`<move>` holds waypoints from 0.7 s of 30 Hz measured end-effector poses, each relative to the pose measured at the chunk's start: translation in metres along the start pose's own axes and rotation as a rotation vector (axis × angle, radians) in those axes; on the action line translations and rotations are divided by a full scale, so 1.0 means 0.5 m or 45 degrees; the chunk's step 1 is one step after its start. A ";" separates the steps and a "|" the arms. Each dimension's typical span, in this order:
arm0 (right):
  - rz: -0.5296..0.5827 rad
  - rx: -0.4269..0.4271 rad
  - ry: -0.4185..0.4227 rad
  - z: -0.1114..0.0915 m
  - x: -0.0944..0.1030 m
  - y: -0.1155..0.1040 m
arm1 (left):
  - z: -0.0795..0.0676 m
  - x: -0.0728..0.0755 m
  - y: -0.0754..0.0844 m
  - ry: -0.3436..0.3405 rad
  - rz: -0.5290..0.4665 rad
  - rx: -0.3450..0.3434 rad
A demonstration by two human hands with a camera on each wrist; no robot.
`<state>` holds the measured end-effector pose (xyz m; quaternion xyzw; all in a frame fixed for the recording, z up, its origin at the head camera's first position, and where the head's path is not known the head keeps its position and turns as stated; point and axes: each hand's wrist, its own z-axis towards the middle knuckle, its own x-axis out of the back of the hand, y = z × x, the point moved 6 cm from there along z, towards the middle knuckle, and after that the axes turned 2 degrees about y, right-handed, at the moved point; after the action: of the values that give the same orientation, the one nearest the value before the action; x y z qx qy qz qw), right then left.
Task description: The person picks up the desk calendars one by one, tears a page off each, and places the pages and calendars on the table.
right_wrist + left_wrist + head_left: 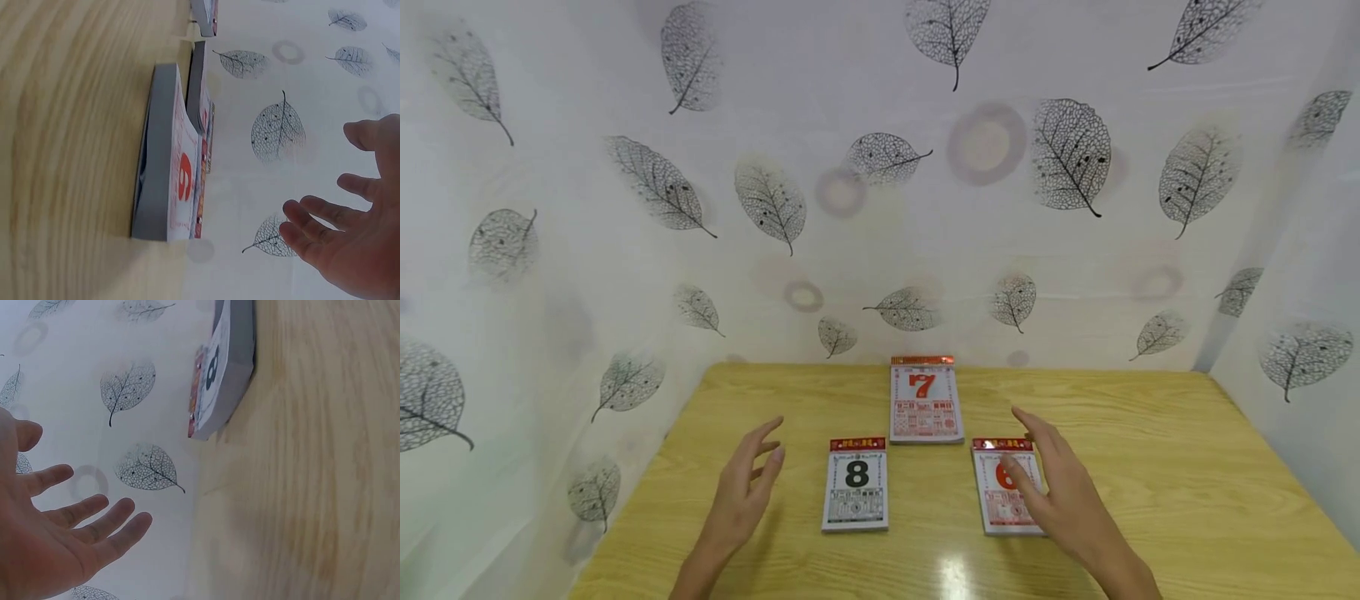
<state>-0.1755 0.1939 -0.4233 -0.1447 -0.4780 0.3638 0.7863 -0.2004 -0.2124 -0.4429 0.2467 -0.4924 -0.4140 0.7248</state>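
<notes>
Three tear-off calendars lie on the wooden table. The one with a black 8 (856, 492) is front left, the one with a red 6 (992, 504) front right, and a larger one with a red 7 (925, 408) stands farther back between them. My left hand (741, 492) hovers left of the 8 calendar, fingers loosely spread and holding nothing. Above the 6 calendar's right side is my right hand (1063, 492), partly covering it in the head view, its fingers apart and nothing in them. Both wrist views show a gap between hand and calendar.
The yellow wood-grain table (1187, 483) reaches back to a pale curtain (880, 242) printed with dark leaves, which also hangs along the left and right sides. A bright light reflection lies near the table's front.
</notes>
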 end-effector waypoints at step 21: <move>0.090 -0.042 -0.108 -0.010 -0.106 -0.043 | -0.026 -0.050 -0.010 -0.037 -0.211 0.125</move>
<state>-0.1766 0.1416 -0.4477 -0.1587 -0.5114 0.3893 0.7495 -0.1947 -0.1948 -0.4645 0.3158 -0.5005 -0.4514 0.6678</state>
